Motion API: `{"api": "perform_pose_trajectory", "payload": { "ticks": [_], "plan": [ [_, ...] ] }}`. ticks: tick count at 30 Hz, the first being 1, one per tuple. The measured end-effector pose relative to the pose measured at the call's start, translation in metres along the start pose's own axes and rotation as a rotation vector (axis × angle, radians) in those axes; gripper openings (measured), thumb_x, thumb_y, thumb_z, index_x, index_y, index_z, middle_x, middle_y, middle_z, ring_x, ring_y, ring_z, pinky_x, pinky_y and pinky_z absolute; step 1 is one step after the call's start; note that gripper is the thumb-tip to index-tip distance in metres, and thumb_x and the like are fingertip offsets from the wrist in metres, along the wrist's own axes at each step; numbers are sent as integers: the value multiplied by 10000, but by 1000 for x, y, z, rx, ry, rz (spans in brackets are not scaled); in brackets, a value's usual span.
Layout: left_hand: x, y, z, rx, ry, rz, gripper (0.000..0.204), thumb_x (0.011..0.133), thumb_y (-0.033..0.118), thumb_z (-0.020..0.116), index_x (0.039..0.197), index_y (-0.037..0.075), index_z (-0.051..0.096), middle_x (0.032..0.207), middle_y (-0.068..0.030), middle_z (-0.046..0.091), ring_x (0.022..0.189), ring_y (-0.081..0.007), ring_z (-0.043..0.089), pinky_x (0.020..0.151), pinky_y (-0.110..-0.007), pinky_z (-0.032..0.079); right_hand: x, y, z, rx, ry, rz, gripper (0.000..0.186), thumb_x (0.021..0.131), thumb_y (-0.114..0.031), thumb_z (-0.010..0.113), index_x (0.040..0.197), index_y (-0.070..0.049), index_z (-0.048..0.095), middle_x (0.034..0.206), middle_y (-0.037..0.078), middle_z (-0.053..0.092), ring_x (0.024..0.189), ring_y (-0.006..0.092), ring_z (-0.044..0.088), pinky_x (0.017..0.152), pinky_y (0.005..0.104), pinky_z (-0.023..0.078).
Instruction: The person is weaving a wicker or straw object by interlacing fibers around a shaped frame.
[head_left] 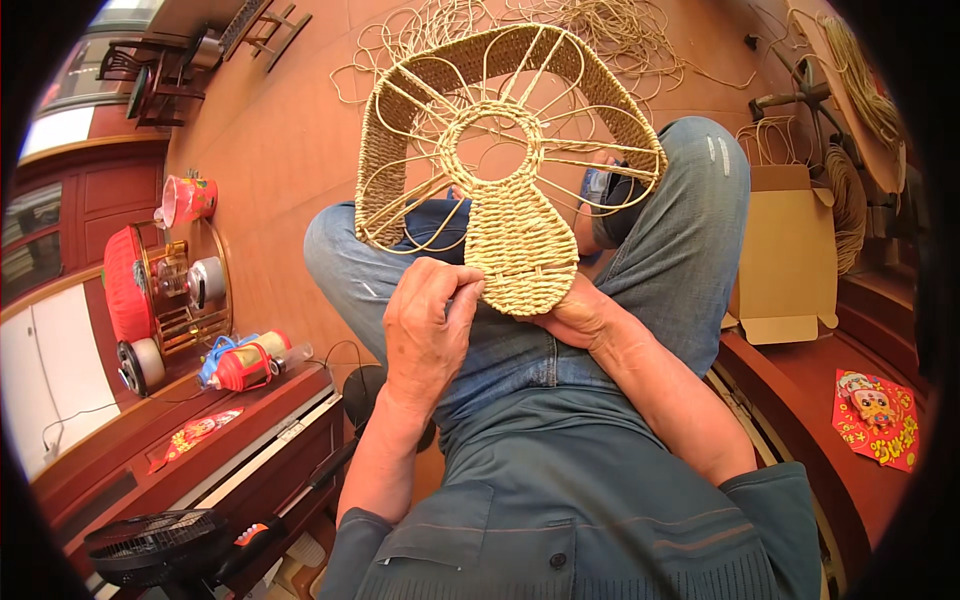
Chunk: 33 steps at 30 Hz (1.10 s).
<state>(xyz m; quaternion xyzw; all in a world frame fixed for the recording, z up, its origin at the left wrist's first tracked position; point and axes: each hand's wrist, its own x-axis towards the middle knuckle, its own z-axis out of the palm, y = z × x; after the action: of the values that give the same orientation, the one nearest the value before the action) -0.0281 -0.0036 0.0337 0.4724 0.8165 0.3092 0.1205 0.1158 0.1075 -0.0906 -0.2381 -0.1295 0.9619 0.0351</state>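
Over the person's lap, a woven cord piece (505,188) lies with its rounded, paddle-shaped panel (520,245) toward the body and its open ring beyond. Thin cord spokes and loops fan out from the ring to a tall woven band (385,150) that bends around the far side. The left hand (430,315) is at the panel's left edge, fingers curled, thumb and forefinger tips drawn close together there; whether they pinch a strand cannot be told. The right hand (580,318) is under the panel's near end, touching it from below; its fingers are hidden, so how far they are open cannot be told. Loose cord (625,45) lies tangled on the floor (290,130) beyond the band. An open cardboard box (785,255) stands beside the right knee (700,170).
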Motion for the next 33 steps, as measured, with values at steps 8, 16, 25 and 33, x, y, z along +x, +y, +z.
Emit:
{"api": "perform_pose_trajectory", "payload": {
  "ticks": [8,16,25,33],
  "plan": [
    [25,2,-17,100,-256,195,130,870,-8,758,957,28,668,865,-106,620,819,-300,643,734,-406,517,2,1,0,72,-67,-53,361,1038,-174,719,1367,-31,675,1337,68,725,1180,175,708,1043,352,582],
    [17,-12,-13,-26,-279,99,129,896,-1,705,981,24,611,910,-118,569,799,-282,608,741,-393,515,4,2,-4,28,-52,-18,332,1029,-220,741,1327,-78,705,1213,12,753,1019,104,707,814,275,573],
    [-4,-5,-3,-203,-211,-177,129,972,58,744,1049,12,651,930,-75,620,774,-170,634,740,-323,532,1,3,2,34,-19,-23,340,1031,-239,739,1332,-86,704,1224,11,757,997,91,707,763,252,555],
    [-8,-38,-4,-829,-178,-440,98,1073,144,679,1035,79,617,889,18,577,790,-75,561,670,-237,451,4,1,-4,19,-71,-5,353,1021,-229,753,1337,-79,701,1238,14,753,1023,109,716,842,284,591]
  ]
}}
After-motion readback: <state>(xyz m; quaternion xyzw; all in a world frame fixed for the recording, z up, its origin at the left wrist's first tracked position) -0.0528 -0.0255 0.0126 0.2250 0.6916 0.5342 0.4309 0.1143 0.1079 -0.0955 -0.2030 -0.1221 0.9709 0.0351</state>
